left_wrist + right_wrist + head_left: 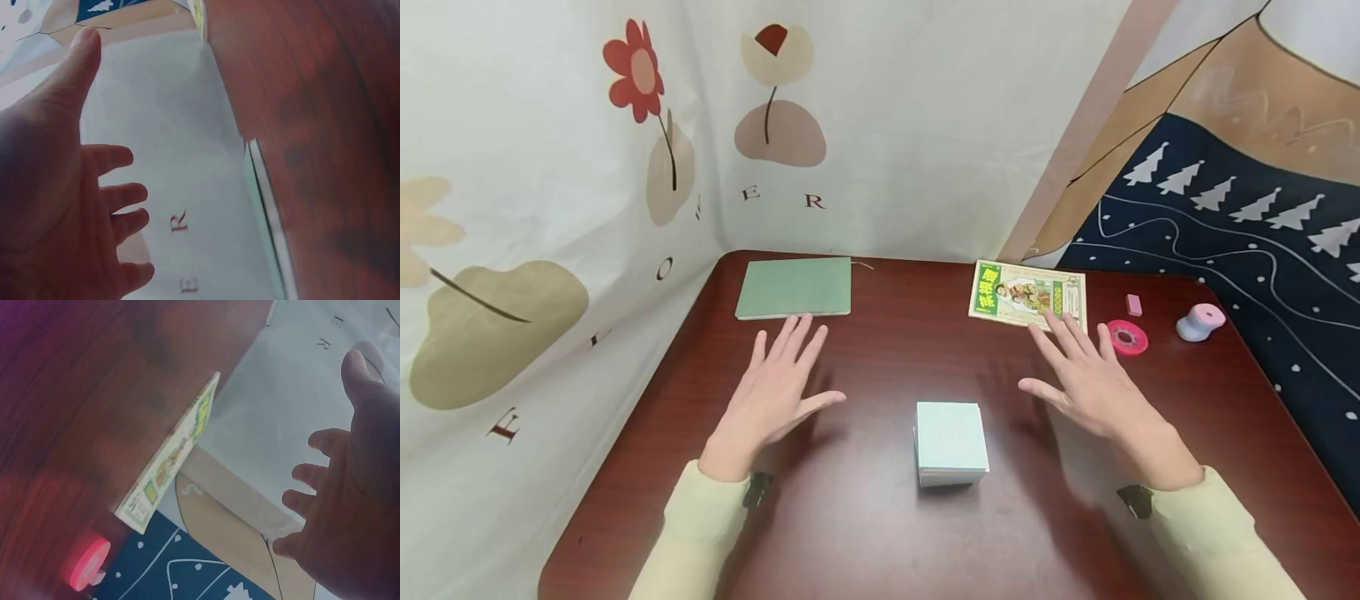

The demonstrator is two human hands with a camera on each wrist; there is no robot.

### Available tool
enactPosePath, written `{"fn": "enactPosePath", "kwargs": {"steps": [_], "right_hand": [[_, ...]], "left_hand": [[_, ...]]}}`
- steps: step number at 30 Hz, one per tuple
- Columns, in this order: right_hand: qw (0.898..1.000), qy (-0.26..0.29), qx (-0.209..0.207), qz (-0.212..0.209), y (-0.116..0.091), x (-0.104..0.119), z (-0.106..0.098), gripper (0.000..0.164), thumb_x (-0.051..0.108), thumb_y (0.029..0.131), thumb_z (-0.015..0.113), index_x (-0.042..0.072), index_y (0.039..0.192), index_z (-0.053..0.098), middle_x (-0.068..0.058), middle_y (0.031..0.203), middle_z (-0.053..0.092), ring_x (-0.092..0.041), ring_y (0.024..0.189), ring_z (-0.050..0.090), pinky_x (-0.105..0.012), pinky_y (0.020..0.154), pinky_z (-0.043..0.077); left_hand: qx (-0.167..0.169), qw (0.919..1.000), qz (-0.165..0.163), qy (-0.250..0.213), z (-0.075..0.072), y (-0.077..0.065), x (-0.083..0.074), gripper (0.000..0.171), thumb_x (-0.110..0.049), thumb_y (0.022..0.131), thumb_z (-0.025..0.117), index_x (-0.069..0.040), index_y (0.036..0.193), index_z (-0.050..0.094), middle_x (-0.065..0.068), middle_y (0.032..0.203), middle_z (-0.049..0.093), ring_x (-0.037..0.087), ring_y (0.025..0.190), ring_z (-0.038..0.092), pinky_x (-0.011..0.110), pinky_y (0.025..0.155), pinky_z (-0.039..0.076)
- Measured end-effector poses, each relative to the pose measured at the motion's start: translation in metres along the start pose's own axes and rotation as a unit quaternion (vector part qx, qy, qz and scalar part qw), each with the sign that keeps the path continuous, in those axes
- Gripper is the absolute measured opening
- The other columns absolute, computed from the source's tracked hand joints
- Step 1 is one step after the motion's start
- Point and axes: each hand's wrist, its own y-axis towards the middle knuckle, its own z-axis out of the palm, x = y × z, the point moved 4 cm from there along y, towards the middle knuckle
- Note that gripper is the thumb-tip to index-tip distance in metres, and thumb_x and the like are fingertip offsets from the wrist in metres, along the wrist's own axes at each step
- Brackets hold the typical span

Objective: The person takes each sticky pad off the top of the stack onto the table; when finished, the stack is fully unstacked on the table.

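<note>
My left hand (pixel 775 387), fingers spread and holding nothing, hovers over the left side of the table, its fingertips overlapping the near edge of a green notebook (pixel 796 287) in the head view. On the other side my right hand (pixel 1090 379) hovers with its fingers spread too, empty, close to a green and yellow printed booklet (pixel 1026 293). Between the hands and nearer to me sits a stack of pale square note paper (pixel 951 437). Both wrist views show thumb and fingers apart; the booklet (pixel 169 459) appears in the right one, the notebook (pixel 269 219) in the left.
To the right of the booklet lie a pink ring-shaped item (pixel 1127 337), a small pink block (pixel 1133 305) and a pink and white spool-like cylinder (pixel 1201 322). Printed curtains (pixel 910 125) hang along the back and sides of the dark red wooden table (pixel 865 533).
</note>
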Motion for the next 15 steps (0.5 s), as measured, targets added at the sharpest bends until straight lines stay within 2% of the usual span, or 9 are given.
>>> {"fn": "enactPosePath", "kwargs": {"steps": [3,5,6,7,10,12,14,15], "right_hand": [[0.999,0.049,-0.004,-0.016,0.0,0.006,-0.005,0.086,0.059,0.091,0.058,0.015,0.157,0.023,-0.014,0.162,0.014,-0.036,0.147,0.007,-0.06,0.113,-0.004],[0.995,0.09,-0.008,-0.037,0.0,0.016,-0.01,0.085,0.055,0.089,0.064,0.018,0.156,0.026,-0.012,0.161,0.019,-0.034,0.147,0.013,-0.058,0.114,0.002],[0.993,0.111,-0.008,-0.051,0.0,0.022,-0.013,0.084,0.053,0.088,0.066,0.019,0.155,0.029,-0.01,0.16,0.022,-0.032,0.146,0.016,-0.056,0.115,0.005],[0.989,0.13,-0.006,-0.066,-0.001,0.03,-0.014,0.082,0.05,0.088,0.068,0.019,0.155,0.031,-0.008,0.159,0.024,-0.031,0.146,0.018,-0.055,0.116,0.008],[0.979,0.165,0.008,-0.115,-0.003,0.057,-0.017,0.076,0.048,0.088,0.069,0.021,0.152,0.038,-0.003,0.158,0.03,-0.027,0.144,0.024,-0.049,0.116,0.014],[0.972,0.181,0.021,-0.149,-0.005,0.074,-0.014,0.074,0.05,0.088,0.068,0.022,0.151,0.04,0.0,0.157,0.032,-0.025,0.144,0.026,-0.048,0.116,0.015],[0.965,0.188,0.034,-0.18,-0.007,0.089,-0.01,0.075,0.054,0.088,0.067,0.022,0.15,0.04,0.001,0.157,0.032,-0.024,0.144,0.026,-0.05,0.115,0.017],[0.962,0.191,0.04,-0.192,-0.007,0.096,-0.008,0.076,0.055,0.087,0.067,0.021,0.15,0.04,0.0,0.157,0.032,-0.024,0.144,0.026,-0.051,0.115,0.018]], "left_hand": [[0.016,0.9969,0.012,-0.076,0.004,-0.001,-0.01,0.098,-0.073,0.086,0.052,-0.015,0.157,0.019,0.008,0.163,0.013,0.027,0.149,0.008,0.058,0.114,0.009],[0.039,0.9858,0.011,-0.163,0.008,-0.002,-0.022,0.098,-0.071,0.085,0.056,-0.023,0.158,0.013,0.001,0.163,0.012,0.023,0.148,0.011,0.054,0.115,0.013],[0.053,0.9755,0.01,-0.214,0.011,-0.004,-0.03,0.098,-0.069,0.084,0.059,-0.027,0.158,0.01,-0.003,0.163,0.011,0.021,0.148,0.011,0.053,0.115,0.014],[0.065,0.9616,0.012,-0.266,0.014,-0.005,-0.038,0.1,-0.066,0.083,0.063,-0.03,0.158,0.009,-0.005,0.163,0.012,0.019,0.148,0.012,0.052,0.114,0.017],[0.094,0.9137,0.02,-0.395,0.022,-0.007,-0.065,0.107,-0.056,0.077,0.076,-0.037,0.156,0.007,-0.01,0.161,0.017,0.015,0.146,0.019,0.05,0.112,0.023],[0.102,0.8853,0.04,-0.452,0.027,-0.007,-0.082,0.112,-0.045,0.074,0.084,-0.034,0.157,0.008,-0.006,0.16,0.022,0.02,0.145,0.024,0.051,0.112,0.024],[0.107,0.8648,0.052,-0.488,0.033,-0.007,-0.095,0.116,-0.037,0.071,0.088,-0.03,0.156,0.01,-0.002,0.158,0.025,0.022,0.143,0.028,0.05,0.113,0.023],[0.109,0.8578,0.055,-0.499,0.036,-0.008,-0.101,0.116,-0.035,0.07,0.089,-0.029,0.156,0.011,0.001,0.158,0.026,0.024,0.142,0.03,0.051,0.113,0.023]]}}
